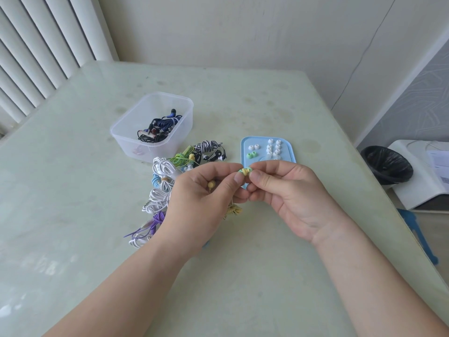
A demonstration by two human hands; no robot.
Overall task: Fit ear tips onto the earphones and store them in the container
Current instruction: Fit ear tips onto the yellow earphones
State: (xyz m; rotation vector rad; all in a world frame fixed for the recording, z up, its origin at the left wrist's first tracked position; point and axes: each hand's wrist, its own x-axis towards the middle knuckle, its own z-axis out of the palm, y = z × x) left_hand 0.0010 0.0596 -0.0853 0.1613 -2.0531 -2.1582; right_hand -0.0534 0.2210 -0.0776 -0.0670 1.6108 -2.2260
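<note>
At table left, toward the back: clear container [151, 125], a few dark earphones [158, 127] already inside. Just in front and to its right, a heap of coiled earphones [161, 188] waits: white, blue, purple, green, striped.

Left hand [201, 198] raised over the heap, thumb and forefinger pinching one bud of the yellow earphone. Second bud [211, 184] pokes out between the fingers, bare as far as I can tell. Yellow cable bundle [234, 210] hangs below the hands.

Centre: green ear tip [244, 171] sits at the meeting of both thumbs, against the held bud. Right hand [291, 198] pinches it from the other side, fingers curled.

Behind the hands: blue tray [291, 152] with loose white tips [273, 148] and one spare green tip [252, 155].

Step, by my reading: pressing the first tip onto the bud. Whether it is fully seated cannot be told; the thumbs hide the joint. Next move likely calls for a firm push, perhaps a twist, then the spare green tip for the second bud, then the container.
</note>
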